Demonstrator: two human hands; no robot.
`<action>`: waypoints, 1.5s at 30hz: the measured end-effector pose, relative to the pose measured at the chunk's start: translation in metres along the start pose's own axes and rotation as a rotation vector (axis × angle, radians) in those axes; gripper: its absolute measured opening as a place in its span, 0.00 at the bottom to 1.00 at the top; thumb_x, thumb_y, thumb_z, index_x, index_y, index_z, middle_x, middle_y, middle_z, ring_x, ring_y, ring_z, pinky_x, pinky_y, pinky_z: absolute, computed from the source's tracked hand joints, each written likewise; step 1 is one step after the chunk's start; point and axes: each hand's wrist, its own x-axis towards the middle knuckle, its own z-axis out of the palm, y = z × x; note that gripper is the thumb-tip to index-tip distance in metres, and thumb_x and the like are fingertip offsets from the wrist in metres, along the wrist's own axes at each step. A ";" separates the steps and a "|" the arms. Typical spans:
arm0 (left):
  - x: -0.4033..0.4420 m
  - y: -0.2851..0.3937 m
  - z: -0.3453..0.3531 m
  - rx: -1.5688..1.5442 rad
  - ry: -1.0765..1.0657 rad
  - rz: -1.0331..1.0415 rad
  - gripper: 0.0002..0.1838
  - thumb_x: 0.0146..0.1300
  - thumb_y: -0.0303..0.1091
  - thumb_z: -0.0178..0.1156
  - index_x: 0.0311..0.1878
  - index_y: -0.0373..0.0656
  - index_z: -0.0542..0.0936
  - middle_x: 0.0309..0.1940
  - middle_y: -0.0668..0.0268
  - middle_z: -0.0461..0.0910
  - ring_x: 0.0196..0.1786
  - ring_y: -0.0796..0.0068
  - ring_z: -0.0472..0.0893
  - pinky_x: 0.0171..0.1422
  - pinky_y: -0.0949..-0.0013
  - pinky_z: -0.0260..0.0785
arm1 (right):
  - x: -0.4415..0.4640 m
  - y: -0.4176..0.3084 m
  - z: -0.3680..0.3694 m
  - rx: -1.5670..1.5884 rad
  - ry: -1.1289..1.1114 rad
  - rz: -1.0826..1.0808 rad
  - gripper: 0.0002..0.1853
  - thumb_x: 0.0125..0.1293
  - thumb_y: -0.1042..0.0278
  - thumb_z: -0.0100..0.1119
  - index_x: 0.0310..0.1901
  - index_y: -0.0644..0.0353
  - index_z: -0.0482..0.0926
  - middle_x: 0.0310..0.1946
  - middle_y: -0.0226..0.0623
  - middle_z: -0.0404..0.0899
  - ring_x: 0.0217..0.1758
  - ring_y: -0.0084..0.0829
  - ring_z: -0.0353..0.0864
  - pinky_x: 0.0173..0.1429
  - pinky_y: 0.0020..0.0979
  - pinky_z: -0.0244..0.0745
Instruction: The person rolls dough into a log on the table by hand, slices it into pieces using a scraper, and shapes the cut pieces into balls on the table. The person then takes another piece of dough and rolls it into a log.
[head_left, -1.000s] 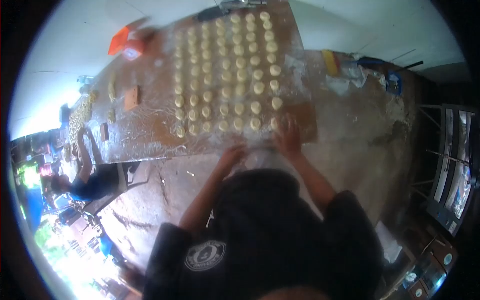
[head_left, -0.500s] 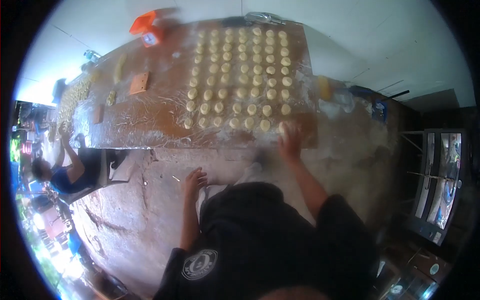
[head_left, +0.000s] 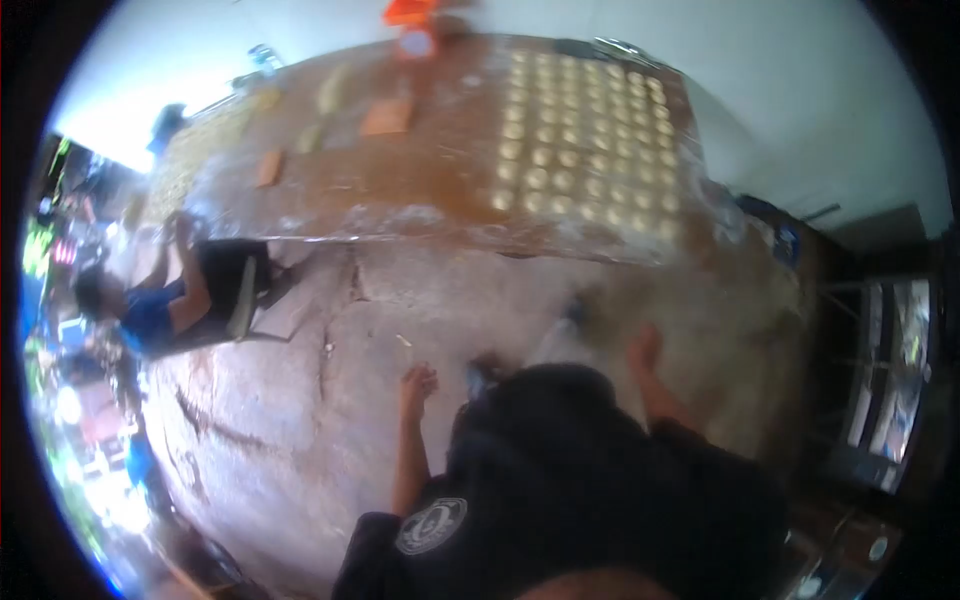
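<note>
Rows of round dough pieces (head_left: pixel 568 130) lie on the right part of the long brown table (head_left: pixel 440 180). Both of my hands are off the table, over the floor. My left hand (head_left: pixel 419 384) hangs low at the centre with its fingers curled, and what it holds, if anything, is too small to tell. To the right, below the table's front edge, my right hand (head_left: pixel 646 346) is blurred by motion, touching nothing that I can see; its fingers are smeared.
A co-worker in blue (head_left: pixel 165 305) sits at the table's left end, hands near a heap of small dough pieces (head_left: pixel 195 150). An orange scale (head_left: pixel 416 40), an orange block (head_left: pixel 388 117) and a smaller block (head_left: pixel 269 168) are on the table.
My right hand has left the dough pieces at the table's front edge and dropped down over the floor. My left hand has come away from the table edge. The view has swung left.
</note>
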 end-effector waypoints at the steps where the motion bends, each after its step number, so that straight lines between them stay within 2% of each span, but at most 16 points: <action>1: -0.003 0.003 -0.012 -0.007 0.022 -0.003 0.20 0.73 0.46 0.62 0.59 0.42 0.81 0.42 0.64 0.84 0.40 0.72 0.83 0.47 0.66 0.79 | -0.007 0.009 -0.002 -0.039 0.028 -0.035 0.23 0.67 0.67 0.62 0.64 0.59 0.79 0.64 0.47 0.79 0.69 0.51 0.73 0.75 0.51 0.63; 4: -0.007 0.004 -0.028 0.003 0.056 -0.034 0.21 0.72 0.47 0.63 0.58 0.42 0.81 0.41 0.64 0.84 0.39 0.73 0.83 0.46 0.67 0.78 | 0.002 -0.011 -0.006 0.024 -0.012 -0.004 0.15 0.70 0.67 0.59 0.56 0.61 0.82 0.57 0.47 0.82 0.64 0.51 0.76 0.71 0.50 0.67; 7: 0.009 0.011 -0.023 0.031 0.052 -0.038 0.21 0.71 0.47 0.64 0.59 0.42 0.81 0.41 0.64 0.84 0.39 0.73 0.83 0.45 0.67 0.78 | 0.020 -0.042 -0.060 0.050 -0.014 0.023 0.11 0.73 0.66 0.57 0.47 0.62 0.83 0.50 0.49 0.83 0.58 0.53 0.78 0.65 0.49 0.71; 9: 0.016 0.029 -0.002 0.051 0.048 -0.052 0.21 0.72 0.46 0.62 0.59 0.41 0.80 0.41 0.62 0.85 0.37 0.73 0.83 0.42 0.69 0.77 | 0.057 -0.030 -0.054 0.113 0.153 -0.125 0.11 0.73 0.65 0.57 0.48 0.62 0.83 0.50 0.50 0.82 0.55 0.54 0.78 0.60 0.50 0.73; 13: 0.021 0.058 0.037 0.130 0.004 -0.082 0.22 0.71 0.46 0.64 0.61 0.43 0.80 0.42 0.63 0.85 0.39 0.72 0.83 0.44 0.68 0.78 | 0.173 -0.018 -0.068 0.174 0.430 -0.153 0.11 0.75 0.64 0.56 0.50 0.61 0.82 0.50 0.51 0.82 0.53 0.56 0.79 0.57 0.53 0.74; 17: 0.036 0.053 0.067 0.201 0.094 -0.156 0.21 0.72 0.46 0.63 0.61 0.44 0.80 0.42 0.63 0.85 0.38 0.72 0.83 0.43 0.68 0.78 | 0.329 -0.025 -0.115 0.204 0.373 -0.157 0.12 0.74 0.64 0.57 0.54 0.58 0.82 0.52 0.51 0.82 0.56 0.54 0.80 0.57 0.51 0.76; 20: 0.026 0.062 0.109 0.285 0.179 -0.223 0.22 0.72 0.46 0.63 0.62 0.44 0.79 0.43 0.62 0.85 0.39 0.72 0.84 0.42 0.68 0.78 | 0.469 -0.007 -0.101 0.118 0.307 -0.349 0.16 0.73 0.61 0.59 0.58 0.56 0.81 0.52 0.49 0.82 0.53 0.54 0.82 0.56 0.51 0.77; 23: 0.009 0.077 0.163 0.376 0.204 -0.278 0.24 0.71 0.46 0.62 0.64 0.42 0.78 0.45 0.60 0.86 0.41 0.70 0.85 0.43 0.70 0.79 | 0.529 -0.037 -0.107 0.135 0.239 -0.372 0.18 0.71 0.57 0.63 0.56 0.56 0.82 0.49 0.50 0.83 0.52 0.53 0.82 0.56 0.52 0.77; 27: 0.003 0.094 0.229 0.497 0.084 -0.274 0.23 0.71 0.41 0.61 0.66 0.41 0.78 0.45 0.61 0.86 0.42 0.71 0.85 0.45 0.70 0.79 | 0.561 -0.057 -0.093 0.044 0.153 -0.231 0.20 0.65 0.53 0.70 0.51 0.58 0.84 0.49 0.51 0.84 0.56 0.51 0.82 0.57 0.50 0.77; 30: 0.007 0.102 0.266 0.530 0.059 -0.256 0.21 0.72 0.38 0.60 0.65 0.41 0.79 0.45 0.61 0.87 0.43 0.72 0.85 0.46 0.69 0.78 | 0.573 -0.038 -0.087 0.074 0.136 -0.282 0.18 0.61 0.54 0.73 0.44 0.61 0.85 0.45 0.49 0.86 0.51 0.49 0.85 0.54 0.48 0.79; 33: 0.017 0.108 0.285 0.575 0.049 -0.282 0.21 0.72 0.40 0.61 0.65 0.42 0.79 0.45 0.61 0.87 0.43 0.73 0.85 0.46 0.69 0.78 | 0.579 -0.017 -0.115 0.326 -0.108 -0.073 0.16 0.60 0.56 0.74 0.35 0.63 0.84 0.37 0.47 0.88 0.41 0.47 0.87 0.47 0.44 0.80; 34: 0.017 0.108 0.288 0.596 0.053 -0.290 0.21 0.72 0.40 0.61 0.65 0.42 0.80 0.45 0.61 0.87 0.42 0.73 0.85 0.46 0.69 0.78 | 0.581 -0.003 -0.112 0.395 -0.083 -0.148 0.15 0.61 0.58 0.74 0.32 0.63 0.84 0.27 0.44 0.87 0.33 0.43 0.87 0.41 0.41 0.80; 37: 0.027 0.108 0.293 0.632 0.065 -0.294 0.21 0.72 0.40 0.62 0.64 0.42 0.80 0.45 0.60 0.87 0.42 0.73 0.85 0.46 0.70 0.78 | 0.587 0.008 -0.113 0.650 -0.299 0.061 0.15 0.62 0.58 0.74 0.32 0.63 0.84 0.27 0.41 0.87 0.32 0.40 0.87 0.41 0.39 0.79; 40: 0.024 0.109 0.294 0.622 0.097 -0.291 0.20 0.73 0.39 0.61 0.64 0.42 0.80 0.44 0.60 0.87 0.41 0.73 0.85 0.45 0.70 0.78 | 0.588 0.008 -0.109 0.631 -0.284 0.058 0.15 0.64 0.58 0.73 0.32 0.63 0.84 0.24 0.39 0.85 0.31 0.39 0.86 0.40 0.38 0.79; 43: 0.016 0.105 0.299 0.600 0.114 -0.294 0.20 0.73 0.38 0.61 0.64 0.42 0.81 0.44 0.60 0.87 0.41 0.73 0.85 0.44 0.70 0.78 | 0.592 -0.005 -0.105 0.434 -0.256 0.046 0.14 0.65 0.58 0.72 0.36 0.62 0.85 0.29 0.42 0.87 0.35 0.42 0.88 0.42 0.40 0.80; 45: 0.014 0.098 0.300 0.607 0.115 -0.307 0.19 0.73 0.38 0.61 0.63 0.42 0.81 0.44 0.60 0.87 0.40 0.73 0.85 0.44 0.70 0.77 | 0.590 -0.002 -0.074 0.385 -0.010 -0.304 0.12 0.66 0.60 0.69 0.39 0.62 0.85 0.31 0.44 0.87 0.37 0.46 0.88 0.43 0.44 0.80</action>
